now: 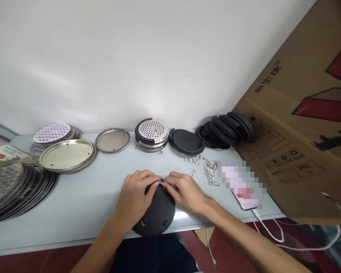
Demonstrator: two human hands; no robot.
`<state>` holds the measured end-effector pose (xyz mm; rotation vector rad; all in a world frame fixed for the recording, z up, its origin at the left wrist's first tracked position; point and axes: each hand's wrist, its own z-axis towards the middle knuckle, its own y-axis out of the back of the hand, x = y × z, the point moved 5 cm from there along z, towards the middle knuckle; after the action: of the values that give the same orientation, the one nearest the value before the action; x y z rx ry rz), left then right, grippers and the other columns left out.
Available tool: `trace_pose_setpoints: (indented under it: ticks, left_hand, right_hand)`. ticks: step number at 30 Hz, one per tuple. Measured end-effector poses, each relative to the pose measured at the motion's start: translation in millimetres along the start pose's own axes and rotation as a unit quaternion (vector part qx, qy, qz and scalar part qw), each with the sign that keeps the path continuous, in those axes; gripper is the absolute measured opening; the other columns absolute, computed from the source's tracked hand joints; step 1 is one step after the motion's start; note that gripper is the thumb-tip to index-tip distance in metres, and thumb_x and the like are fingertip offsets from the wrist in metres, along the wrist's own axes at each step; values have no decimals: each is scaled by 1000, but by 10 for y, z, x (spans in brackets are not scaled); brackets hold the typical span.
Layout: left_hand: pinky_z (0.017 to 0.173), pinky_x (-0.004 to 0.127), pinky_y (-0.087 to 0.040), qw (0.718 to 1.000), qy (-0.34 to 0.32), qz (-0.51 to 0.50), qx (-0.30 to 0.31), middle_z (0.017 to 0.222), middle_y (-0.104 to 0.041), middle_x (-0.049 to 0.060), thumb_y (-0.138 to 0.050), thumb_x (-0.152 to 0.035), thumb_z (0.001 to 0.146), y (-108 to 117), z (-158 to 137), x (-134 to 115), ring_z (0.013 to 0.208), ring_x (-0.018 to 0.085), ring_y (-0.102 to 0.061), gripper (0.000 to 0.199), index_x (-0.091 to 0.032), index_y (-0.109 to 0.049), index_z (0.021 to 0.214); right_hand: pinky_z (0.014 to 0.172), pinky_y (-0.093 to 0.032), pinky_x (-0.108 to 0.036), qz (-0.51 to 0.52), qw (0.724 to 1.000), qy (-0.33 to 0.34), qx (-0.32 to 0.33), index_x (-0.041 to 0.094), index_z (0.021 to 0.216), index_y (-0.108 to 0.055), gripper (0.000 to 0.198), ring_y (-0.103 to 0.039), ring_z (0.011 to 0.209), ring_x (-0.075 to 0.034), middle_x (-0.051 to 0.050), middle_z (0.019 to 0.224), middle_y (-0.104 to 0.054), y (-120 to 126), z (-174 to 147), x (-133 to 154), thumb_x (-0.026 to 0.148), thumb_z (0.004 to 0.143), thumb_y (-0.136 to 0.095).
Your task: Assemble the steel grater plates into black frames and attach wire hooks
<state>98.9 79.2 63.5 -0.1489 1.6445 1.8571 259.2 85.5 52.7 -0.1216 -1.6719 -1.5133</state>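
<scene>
A round black disc [158,218] with two small holes near its lower edge sits at the table's front edge, between my hands. At its top rim, a small shiny metal piece [160,182] shows between my fingertips; its exact shape is mostly hidden. My left hand [138,195], with a ring on one finger, is closed in a pinch on that piece. My right hand [186,191] pinches at the same spot from the other side. Just beyond my right hand lie several small metal rings [193,160] and several wire clips [209,171].
Along the wall stand perforated metal discs in black holders [152,131], a black cover [187,141] and piled black covers [230,131]. Metal lids [66,153], a single lid [113,140] and grater discs [8,185] lie left. Right are a charging phone [241,189] and a cardboard box [295,144].
</scene>
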Motion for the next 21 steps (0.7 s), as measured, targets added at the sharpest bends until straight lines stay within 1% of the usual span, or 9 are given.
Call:
trace_pose_setpoints:
  ticks: [3,6,8,10,13,15,18,19,21]
  left_hand:
    - [84,37,-43,1000,10,-13,4,97,-72,-3,-54,-23,96,-40,81,80,92,19,-63,18,-30,-70,97]
    - [85,36,-45,1000,5,-30,-6,95,-72,-2,-52,-22,96,-115,152,135,92,19,-63,18,-27,-69,96]
    - [86,35,-46,999,-6,-36,-11,95,-72,-1,-51,-20,96,-161,189,153,92,19,-63,19,-26,-69,96]
    - [87,35,-47,999,-8,-37,-11,97,-73,-1,-49,-19,97,-187,204,166,93,19,-63,21,-26,-69,99]
    - [91,38,-48,1000,-3,-25,-7,109,-71,1,-49,-20,96,-158,139,154,101,20,-63,25,-26,-64,114]
    - [94,41,-47,1000,-6,-2,-3,120,-67,4,-54,-25,93,-119,16,105,109,23,-60,32,-25,-59,125]
    - [102,49,-42,999,-27,37,4,133,-59,10,-67,-38,81,-100,-240,-14,121,31,-53,61,-22,-49,136]
    - [105,51,-39,998,-33,49,4,137,-57,12,-69,-42,77,-111,-320,-50,125,33,-50,70,-20,-45,139]
    - [110,53,-33,997,-30,72,-1,141,-52,15,-70,-45,73,-146,-439,-96,130,35,-46,83,-15,-38,144]
  right_hand:
    - [67,-41,-25,13,999,-11,-29,21,88,-68,20,-59,71,-14,-2,82,-64,-35,69,1,20,97,-50]
    - [69,-43,-25,37,997,-26,-54,21,93,-70,17,-60,73,-15,-2,84,-67,-50,95,-26,16,94,-54]
    - [67,-43,-25,52,996,-36,-68,21,93,-71,18,-60,72,-15,-2,84,-68,-61,100,-52,12,91,-55]
    - [65,-42,-24,59,994,-42,-81,20,89,-71,20,-58,69,-14,-1,79,-66,-74,106,-73,8,89,-55]
    - [64,-41,-25,62,993,-42,-91,20,90,-71,22,-56,68,-14,0,77,-62,-103,117,-94,7,89,-53]
    - [65,-42,-25,70,992,-36,-94,20,97,-71,24,-57,70,-14,-1,79,-62,-123,119,-97,8,90,-52]
    - [68,-44,-26,91,992,-16,-91,22,105,-72,29,-58,72,-14,-1,81,-59,-160,108,-88,7,92,-49]
    - [69,-44,-26,96,991,-11,-89,22,105,-72,30,-57,72,-14,-1,81,-58,-175,101,-88,7,93,-49]
    - [68,-45,-26,103,990,-7,-91,22,106,-72,32,-57,71,-14,-1,79,-56,-202,83,-96,7,93,-48]
